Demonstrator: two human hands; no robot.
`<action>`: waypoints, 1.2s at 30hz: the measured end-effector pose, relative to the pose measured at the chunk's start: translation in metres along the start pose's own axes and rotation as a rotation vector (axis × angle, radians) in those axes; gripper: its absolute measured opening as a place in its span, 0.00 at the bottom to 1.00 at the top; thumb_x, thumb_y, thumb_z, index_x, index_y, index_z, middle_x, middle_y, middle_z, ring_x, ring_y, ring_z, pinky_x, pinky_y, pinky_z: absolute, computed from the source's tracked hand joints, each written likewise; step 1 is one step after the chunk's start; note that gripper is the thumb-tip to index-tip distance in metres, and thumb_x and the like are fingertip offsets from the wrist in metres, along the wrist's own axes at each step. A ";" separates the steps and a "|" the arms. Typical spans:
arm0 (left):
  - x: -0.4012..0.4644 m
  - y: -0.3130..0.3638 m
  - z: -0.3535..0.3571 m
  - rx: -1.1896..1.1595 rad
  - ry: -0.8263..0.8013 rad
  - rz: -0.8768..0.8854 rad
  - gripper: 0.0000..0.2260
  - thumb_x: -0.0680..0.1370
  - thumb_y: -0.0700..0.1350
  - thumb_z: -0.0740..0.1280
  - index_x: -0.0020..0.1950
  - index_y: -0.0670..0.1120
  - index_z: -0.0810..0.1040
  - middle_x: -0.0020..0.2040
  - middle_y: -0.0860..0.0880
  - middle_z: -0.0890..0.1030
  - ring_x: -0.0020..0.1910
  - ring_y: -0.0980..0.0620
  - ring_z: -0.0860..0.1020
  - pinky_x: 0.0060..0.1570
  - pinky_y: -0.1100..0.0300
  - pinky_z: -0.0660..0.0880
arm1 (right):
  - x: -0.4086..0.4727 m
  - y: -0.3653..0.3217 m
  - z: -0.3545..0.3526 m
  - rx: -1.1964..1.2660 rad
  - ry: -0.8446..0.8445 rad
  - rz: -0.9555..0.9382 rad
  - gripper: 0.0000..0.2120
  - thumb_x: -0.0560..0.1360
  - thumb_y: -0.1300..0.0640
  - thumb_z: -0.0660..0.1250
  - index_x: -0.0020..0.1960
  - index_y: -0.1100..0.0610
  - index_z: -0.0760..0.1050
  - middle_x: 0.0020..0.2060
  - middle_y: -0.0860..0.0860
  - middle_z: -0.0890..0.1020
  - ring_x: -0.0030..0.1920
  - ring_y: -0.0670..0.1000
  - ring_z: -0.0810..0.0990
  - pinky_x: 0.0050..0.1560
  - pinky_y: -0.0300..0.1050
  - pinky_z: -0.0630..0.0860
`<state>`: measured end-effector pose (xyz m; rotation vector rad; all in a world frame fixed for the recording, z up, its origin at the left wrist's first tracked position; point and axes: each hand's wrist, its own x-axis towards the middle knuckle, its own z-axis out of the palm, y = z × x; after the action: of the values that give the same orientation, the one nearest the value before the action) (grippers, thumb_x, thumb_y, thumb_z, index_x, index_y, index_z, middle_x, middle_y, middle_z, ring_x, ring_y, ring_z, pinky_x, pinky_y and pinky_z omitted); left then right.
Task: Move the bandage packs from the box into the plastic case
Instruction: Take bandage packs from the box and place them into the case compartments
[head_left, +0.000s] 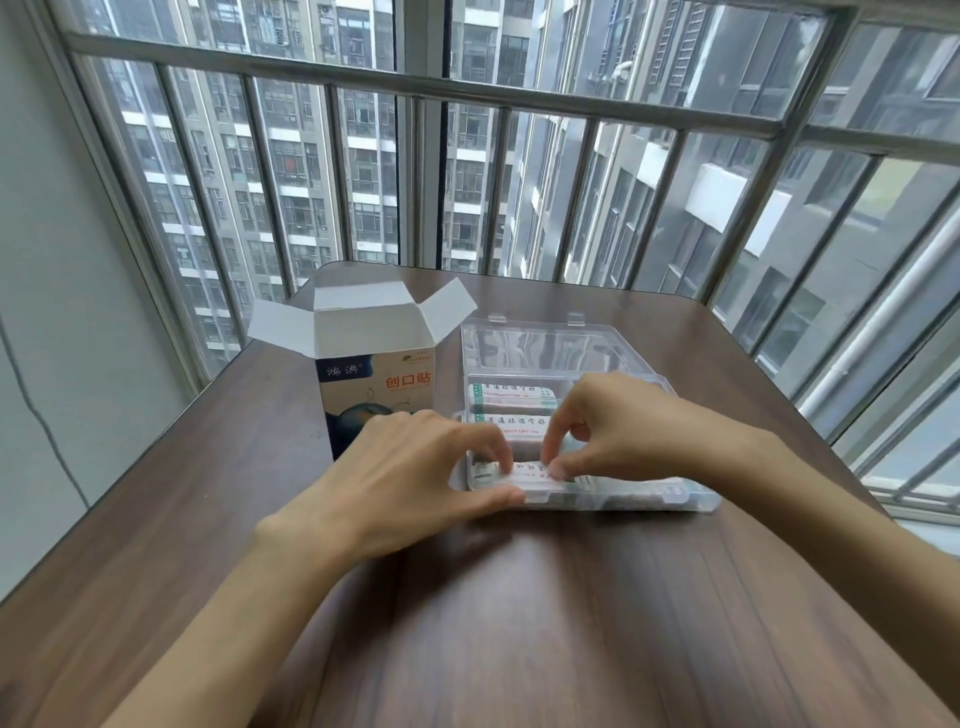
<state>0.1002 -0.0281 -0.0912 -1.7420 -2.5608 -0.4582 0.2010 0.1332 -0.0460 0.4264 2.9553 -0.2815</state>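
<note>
A clear plastic case lies open on the wooden table, its lid tipped back. Two white bandage packs lie side by side in the case's far part. A third bandage pack sits at the near edge of the case. My left hand pinches its left end with curled fingers, thumb against the case front. My right hand pinches the same pack from the right with thumb and forefinger. The cardboard bandage box stands upright to the left of the case, top flaps open.
The brown wooden table fills the lower view, with bare surface in front of the case. Its far edge meets a window with metal railing bars. A pale wall stands at left.
</note>
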 end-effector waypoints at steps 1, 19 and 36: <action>0.000 0.001 0.000 -0.011 -0.012 -0.003 0.19 0.72 0.70 0.59 0.56 0.62 0.73 0.47 0.62 0.78 0.50 0.57 0.76 0.42 0.59 0.64 | 0.002 0.000 -0.001 0.027 -0.011 0.009 0.04 0.69 0.52 0.73 0.44 0.48 0.84 0.27 0.46 0.70 0.29 0.44 0.68 0.30 0.38 0.64; 0.001 0.000 0.002 -0.036 0.010 -0.005 0.15 0.73 0.69 0.61 0.50 0.61 0.76 0.43 0.58 0.74 0.47 0.57 0.73 0.42 0.61 0.62 | 0.020 -0.022 -0.025 -0.069 -0.532 0.377 0.16 0.78 0.54 0.63 0.34 0.59 0.71 0.24 0.49 0.70 0.23 0.46 0.63 0.21 0.32 0.60; 0.002 -0.001 0.004 -0.076 0.027 0.022 0.15 0.73 0.68 0.61 0.51 0.62 0.77 0.47 0.59 0.77 0.51 0.57 0.75 0.41 0.61 0.63 | 0.002 -0.005 -0.015 0.156 -0.354 0.374 0.12 0.74 0.52 0.68 0.36 0.57 0.77 0.19 0.47 0.73 0.25 0.48 0.65 0.26 0.37 0.62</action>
<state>0.0993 -0.0255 -0.0950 -1.7728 -2.5356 -0.5820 0.1962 0.1316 -0.0310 0.8388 2.4587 -0.4847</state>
